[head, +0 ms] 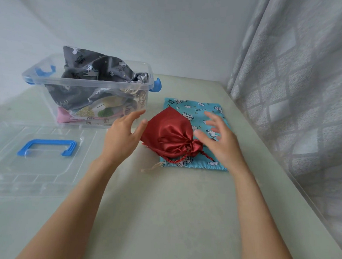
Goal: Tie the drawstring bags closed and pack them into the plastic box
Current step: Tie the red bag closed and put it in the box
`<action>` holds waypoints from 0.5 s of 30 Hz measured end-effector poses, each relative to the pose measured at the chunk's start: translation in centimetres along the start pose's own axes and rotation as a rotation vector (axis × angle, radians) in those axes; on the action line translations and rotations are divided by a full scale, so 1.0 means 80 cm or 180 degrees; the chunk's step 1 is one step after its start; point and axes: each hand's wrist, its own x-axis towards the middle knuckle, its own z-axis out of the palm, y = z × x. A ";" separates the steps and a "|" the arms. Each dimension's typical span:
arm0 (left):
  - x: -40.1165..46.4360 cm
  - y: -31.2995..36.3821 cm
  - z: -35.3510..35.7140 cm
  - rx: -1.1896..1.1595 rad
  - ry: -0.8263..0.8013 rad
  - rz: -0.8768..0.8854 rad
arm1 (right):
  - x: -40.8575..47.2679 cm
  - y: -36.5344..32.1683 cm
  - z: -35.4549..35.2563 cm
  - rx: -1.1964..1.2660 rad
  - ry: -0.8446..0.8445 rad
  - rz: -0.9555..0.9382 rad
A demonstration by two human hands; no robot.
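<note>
A red satin drawstring bag (169,133) lies on the table with its mouth cinched and its red cord trailing toward me. It rests partly on a flat turquoise unicorn-print bag (206,113). My left hand (123,135) hovers just left of the red bag, fingers straight, holding nothing. My right hand (218,139) hovers over the bag's right side, fingers spread and slightly blurred. The clear plastic box (50,89) with blue latches stands at the back left. It holds a grey unicorn-print bag (94,71) sticking out of the top, and other patterned bags lie beneath.
The box's clear lid (11,171) with a blue handle (48,146) lies flat at the left. A grey patterned curtain (297,91) hangs along the table's right edge. A white wall stands behind the table.
</note>
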 end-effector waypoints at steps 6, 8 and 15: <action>0.001 -0.002 0.016 -0.0378 -0.0872 -0.0635 | -0.009 -0.001 0.018 -0.0710 -0.0668 0.0198; 0.000 0.007 0.016 -0.0389 -0.0744 -0.0414 | -0.009 -0.003 0.026 -0.0743 -0.0659 0.0186; 0.011 0.037 -0.039 -0.1048 -0.0143 0.0089 | 0.011 -0.070 0.003 0.0610 0.0022 0.0087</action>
